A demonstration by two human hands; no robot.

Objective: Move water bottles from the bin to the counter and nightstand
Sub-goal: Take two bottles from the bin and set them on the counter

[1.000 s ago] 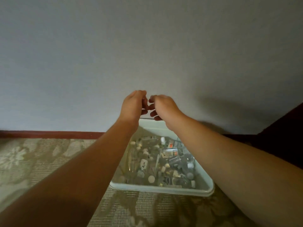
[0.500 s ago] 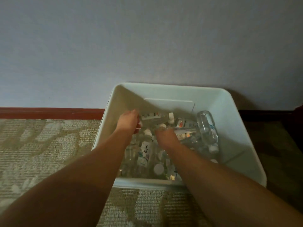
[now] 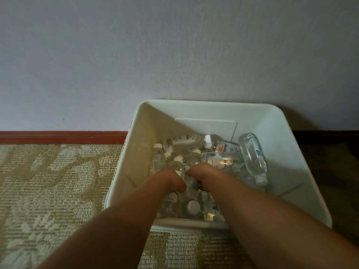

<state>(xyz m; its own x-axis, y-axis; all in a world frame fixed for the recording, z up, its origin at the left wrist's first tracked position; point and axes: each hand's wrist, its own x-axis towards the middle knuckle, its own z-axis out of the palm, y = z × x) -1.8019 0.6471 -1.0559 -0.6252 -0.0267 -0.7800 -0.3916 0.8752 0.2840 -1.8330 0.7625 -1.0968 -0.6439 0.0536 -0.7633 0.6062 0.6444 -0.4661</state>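
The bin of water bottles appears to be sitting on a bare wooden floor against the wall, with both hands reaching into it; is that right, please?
Not quite: the head view shows the bin on patterned carpet, not bare wood. It does stand against the wall, and the left hand and right hand both reach in among the water bottles.

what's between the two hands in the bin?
In the head view, a clear water bottle shows in the narrow gap between left hand and right hand. Grip unclear.

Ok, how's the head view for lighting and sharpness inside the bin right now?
Head view: dim and soft; the bin has a diagonal shadow across its left inner wall; clear bottles blur together; wide-angle bends the baseboard.
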